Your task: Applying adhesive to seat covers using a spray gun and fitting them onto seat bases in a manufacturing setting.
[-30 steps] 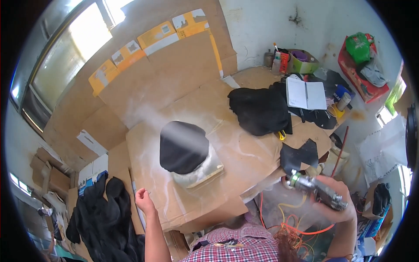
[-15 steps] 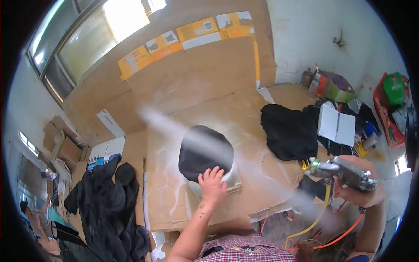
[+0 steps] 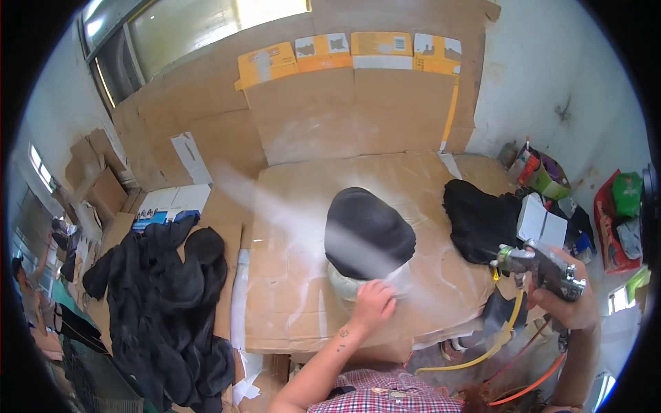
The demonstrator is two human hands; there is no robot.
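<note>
On the cardboard-covered table lies a rounded black fabric piece (image 3: 368, 230), domed like a cap, over a pale block (image 3: 342, 286). My left hand (image 3: 374, 304) is at the block's near edge, fingers curled in against it, just below the black piece. Held up at the right in my right hand (image 3: 568, 303) is a metal spray gun (image 3: 551, 272) with a green front end, pointing left. Its trigger is hard to make out. A pale diagonal streak crosses the black piece; I cannot tell whether it is mist or a smear on the camera.
Black fabric pieces (image 3: 165, 296) are heaped at left, another black piece (image 3: 482, 220) at right beside an open notebook (image 3: 540, 221). Yellow (image 3: 482, 361) and orange hoses (image 3: 533, 382) hang below the gun. Cardboard (image 3: 365, 113) lines the back wall. People (image 3: 41, 289) are far left.
My left hand has slid off the black piece to the pale block's edge, and its fingers have curled. The piece looks turned and more domed. The view has shifted; the gun stays raised.
</note>
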